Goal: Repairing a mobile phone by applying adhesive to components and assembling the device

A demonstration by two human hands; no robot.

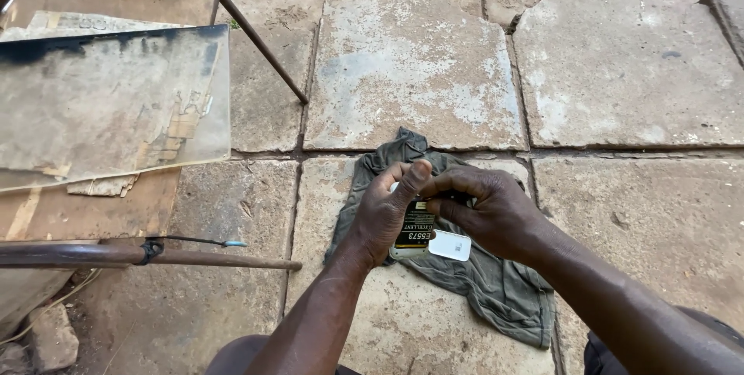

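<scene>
Paved with large worn stone slabs, cracked at the joints. To the left, a battered wooden table on a rusty metal frame, with a thin wire tied round the lower bar. Spread on the slabs, a crumpled olive-green cloth, right under the work.

Held just above that cloth, between both hands: a small flat battery pack, black and yellow, with a white tab sticking out at its lower right. Left hand wrapped round the pack's left edge, thumb pressed down on the top. Right hand closed in from the other side, fingers curled over the upper end; what the fingertips pinch there is hidden, possibly a contact or wire.

Best kept low over the cloth so that a slip lands soft. Steady pressure from the left thumb, small movements from the right fingertips, no bending or squeezing of the pack itself.
</scene>
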